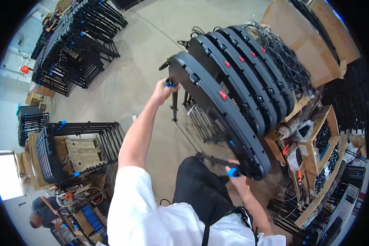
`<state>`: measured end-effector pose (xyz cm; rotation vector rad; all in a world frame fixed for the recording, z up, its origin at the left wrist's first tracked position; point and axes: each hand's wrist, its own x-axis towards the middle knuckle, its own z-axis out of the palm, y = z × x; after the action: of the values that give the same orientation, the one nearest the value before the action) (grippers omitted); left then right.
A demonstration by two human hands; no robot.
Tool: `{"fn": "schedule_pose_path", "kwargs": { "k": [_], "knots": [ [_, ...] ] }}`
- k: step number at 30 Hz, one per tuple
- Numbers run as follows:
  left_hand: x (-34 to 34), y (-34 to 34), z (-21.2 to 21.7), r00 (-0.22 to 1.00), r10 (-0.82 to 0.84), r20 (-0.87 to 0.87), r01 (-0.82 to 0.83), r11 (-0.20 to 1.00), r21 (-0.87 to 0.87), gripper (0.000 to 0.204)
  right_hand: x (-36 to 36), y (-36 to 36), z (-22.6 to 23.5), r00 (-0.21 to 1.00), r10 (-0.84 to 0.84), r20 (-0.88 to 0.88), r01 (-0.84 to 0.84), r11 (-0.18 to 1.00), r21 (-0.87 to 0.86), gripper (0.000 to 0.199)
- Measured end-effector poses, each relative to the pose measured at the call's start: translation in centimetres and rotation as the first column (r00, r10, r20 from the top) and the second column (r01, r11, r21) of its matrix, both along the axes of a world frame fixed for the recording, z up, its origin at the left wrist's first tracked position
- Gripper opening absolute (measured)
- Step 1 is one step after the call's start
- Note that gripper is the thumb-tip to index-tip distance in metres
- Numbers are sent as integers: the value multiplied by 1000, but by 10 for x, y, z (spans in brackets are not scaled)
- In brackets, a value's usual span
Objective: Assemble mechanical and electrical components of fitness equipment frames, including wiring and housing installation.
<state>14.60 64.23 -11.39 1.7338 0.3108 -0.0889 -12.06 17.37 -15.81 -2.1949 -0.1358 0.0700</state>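
In front of me, a long, curved black treadmill console frame point(217, 96) with a red piece at its middle is tilted between my hands. My left hand point(162, 91) is closed around the frame at its far left end, beside a short black tube with a blue band. At the near end, my right hand point(237, 180) is wrapped round a black tube next to a blue band point(233, 172). Part of that hand is hidden behind the tube. Just beyond stands a row of similar black consoles point(256, 78), each with a red piece.
Tangled black cables point(279, 53) lie behind the row, near large cardboard sheets point(301, 41). Wooden parts bins point(311, 160) stand at the right. More black frames fill a rack point(80, 45) at far left and a stack point(49, 151) at left. A co-worker point(45, 211) is at lower left.
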Motion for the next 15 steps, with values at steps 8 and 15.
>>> {"fn": "schedule_pose_path", "kwargs": {
  "k": [8, 15],
  "knots": [
    [58, 41, -72, 999, 15, -34, -12, 997, 74, 23, 10, 66, -63, 990, -66, -127, 56, 995, -81, 32],
    [108, 51, -110, 994, 84, 67, -98, 963, 251, 51, 26, 72, -113, 914, -218, -343, 151, 966, -211, 36]
  ]
}}
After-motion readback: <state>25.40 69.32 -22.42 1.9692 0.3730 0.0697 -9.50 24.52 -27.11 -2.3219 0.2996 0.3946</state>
